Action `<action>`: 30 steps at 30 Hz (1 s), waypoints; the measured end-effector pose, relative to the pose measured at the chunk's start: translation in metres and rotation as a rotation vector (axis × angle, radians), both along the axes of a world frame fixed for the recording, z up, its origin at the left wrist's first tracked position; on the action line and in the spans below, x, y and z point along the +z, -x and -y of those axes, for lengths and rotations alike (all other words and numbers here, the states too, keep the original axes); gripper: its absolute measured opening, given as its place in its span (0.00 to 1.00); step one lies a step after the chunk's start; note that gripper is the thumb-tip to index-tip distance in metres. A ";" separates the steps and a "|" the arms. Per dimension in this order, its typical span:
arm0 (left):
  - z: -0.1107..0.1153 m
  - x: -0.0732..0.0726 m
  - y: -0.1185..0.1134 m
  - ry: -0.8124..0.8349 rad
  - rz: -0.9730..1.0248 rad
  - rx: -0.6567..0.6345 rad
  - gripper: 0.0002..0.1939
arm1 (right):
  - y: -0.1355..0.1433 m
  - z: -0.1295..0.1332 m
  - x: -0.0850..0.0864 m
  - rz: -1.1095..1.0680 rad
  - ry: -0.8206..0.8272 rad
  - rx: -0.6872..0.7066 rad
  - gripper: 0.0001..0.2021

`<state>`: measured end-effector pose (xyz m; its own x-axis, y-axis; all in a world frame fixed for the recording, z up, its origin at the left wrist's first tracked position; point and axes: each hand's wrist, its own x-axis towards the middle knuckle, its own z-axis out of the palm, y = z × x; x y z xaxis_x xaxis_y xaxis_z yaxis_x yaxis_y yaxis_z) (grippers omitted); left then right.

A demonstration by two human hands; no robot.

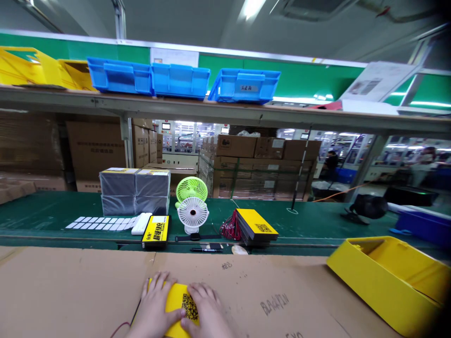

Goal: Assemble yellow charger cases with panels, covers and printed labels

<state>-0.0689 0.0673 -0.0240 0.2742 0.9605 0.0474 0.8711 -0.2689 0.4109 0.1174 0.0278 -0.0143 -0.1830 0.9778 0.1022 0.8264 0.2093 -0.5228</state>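
A yellow box [172,300] with a printed QR code lies on the brown cardboard sheet [91,286]. My left hand [155,305] rests over its left side, fingers spread a little. On its right side lies my right hand [206,310], its thumb beside the code near my left thumb. Both palms face down and neither hand is wrapped round the box. A thin dark red cord shows at the box's lower left. Beyond the sheet, a stack of similar yellow-topped boxes [256,223] stands beside bundled red cords [230,227].
A yellow bin [384,281] stands at the right. Behind the sheet are a white fan [192,213], a green fan [192,188], a black-and-yellow box [156,230], wrapped grey boxes [118,190] and white labels [100,223]. Blue bins [181,80] line the shelf above.
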 end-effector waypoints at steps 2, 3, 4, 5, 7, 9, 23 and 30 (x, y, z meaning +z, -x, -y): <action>0.000 -0.001 0.000 0.005 -0.004 0.002 0.37 | 0.000 -0.001 -0.001 0.002 -0.002 0.002 0.30; 0.000 -0.001 0.000 0.008 -0.007 0.004 0.37 | 0.000 -0.001 -0.001 0.003 0.000 0.002 0.30; -0.001 -0.001 0.000 0.008 -0.008 0.006 0.37 | 0.000 -0.001 0.000 0.004 0.003 0.003 0.30; -0.001 -0.001 0.000 0.007 -0.009 0.008 0.37 | 0.000 -0.001 0.000 0.005 0.007 0.005 0.30; -0.001 -0.002 0.000 0.002 -0.009 0.009 0.37 | 0.000 -0.002 0.000 0.007 0.017 0.006 0.31; -0.001 -0.002 0.000 0.002 -0.009 0.008 0.37 | 0.000 -0.002 -0.001 0.010 0.028 0.005 0.31; 0.001 0.002 0.000 -0.003 0.001 0.008 0.37 | 0.000 -0.001 -0.003 0.040 0.023 -0.002 0.30; 0.000 0.000 0.001 -0.003 0.010 0.002 0.37 | 0.000 -0.004 -0.003 0.035 0.012 0.006 0.30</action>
<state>-0.0699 0.0669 -0.0240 0.2720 0.9609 0.0525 0.8676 -0.2684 0.4186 0.1178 0.0317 -0.0170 -0.1925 0.9777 0.0841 0.8429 0.2086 -0.4959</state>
